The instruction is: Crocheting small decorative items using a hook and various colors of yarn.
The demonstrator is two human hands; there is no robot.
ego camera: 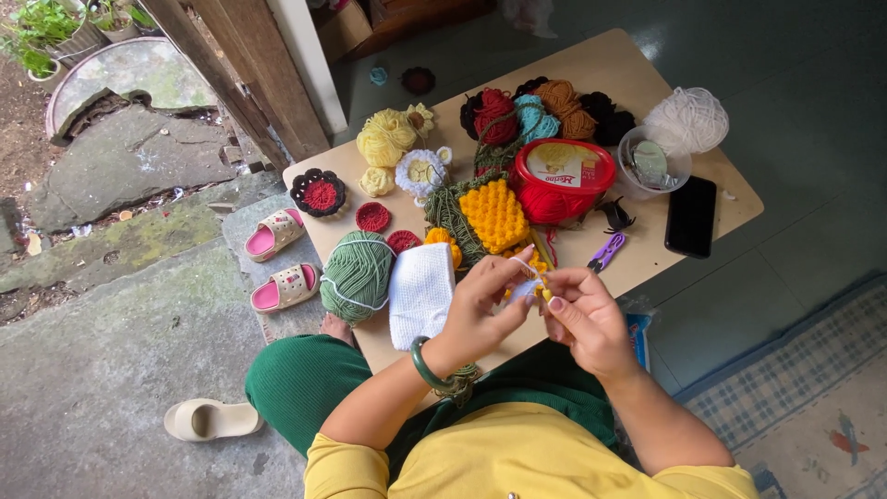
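My left hand (482, 300) pinches a strand of white yarn (525, 268) and a small white crochet piece (522, 290). My right hand (584, 317) is closed on a yellow-handled crochet hook (546, 293) that meets the white piece. Both hands hover over the near edge of a small wooden table (647, 254). A white knitted rectangle (420, 293) lies just left of my left hand, beside a green yarn ball (357, 274). A green bangle (425, 364) circles my left wrist.
On the table lie a yellow crochet piece (495, 214), a red tub of yarn (563, 179), purple snips (605, 251), a black phone (691, 216), white yarn (686, 120) and several coloured yarn balls. Pink sandals (275, 233) sit on the floor at left.
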